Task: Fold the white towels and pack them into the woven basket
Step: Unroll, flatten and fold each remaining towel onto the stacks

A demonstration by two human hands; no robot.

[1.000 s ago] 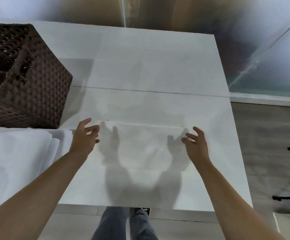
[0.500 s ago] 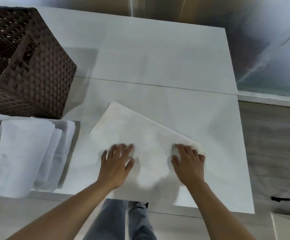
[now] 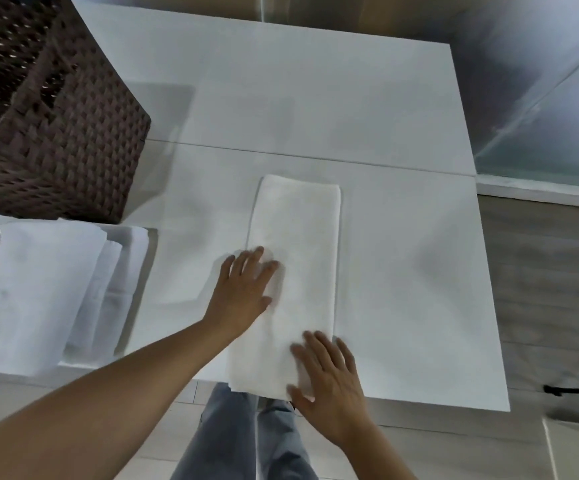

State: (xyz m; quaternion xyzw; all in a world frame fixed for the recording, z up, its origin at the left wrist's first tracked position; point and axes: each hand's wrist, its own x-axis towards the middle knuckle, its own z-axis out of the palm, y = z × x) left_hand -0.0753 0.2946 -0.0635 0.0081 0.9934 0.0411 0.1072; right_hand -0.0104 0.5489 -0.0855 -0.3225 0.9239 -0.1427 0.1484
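Note:
A white towel (image 3: 298,251), folded into a long narrow strip, lies on the white table (image 3: 402,271) pointing away from me, its near end hanging a little over the front edge. My left hand (image 3: 243,292) rests flat on the strip's left side with fingers straight. My right hand (image 3: 329,382) lies flat on the near end with fingers spread. The dark brown woven basket (image 3: 56,133) stands at the table's far left. A pile of white towels (image 3: 39,292) lies in front of the basket at the left edge.
A seam (image 3: 315,157) crosses the tabletop behind the towel. Wooden floor (image 3: 540,271) lies right of the table, with a glass panel (image 3: 540,98) at the back right. My legs in jeans (image 3: 229,438) stand under the front edge.
The towel turned from a wide slanted sheet into a narrow strip running away from me. My left hand moved up onto its left side, my right hand came nearer to its front end.

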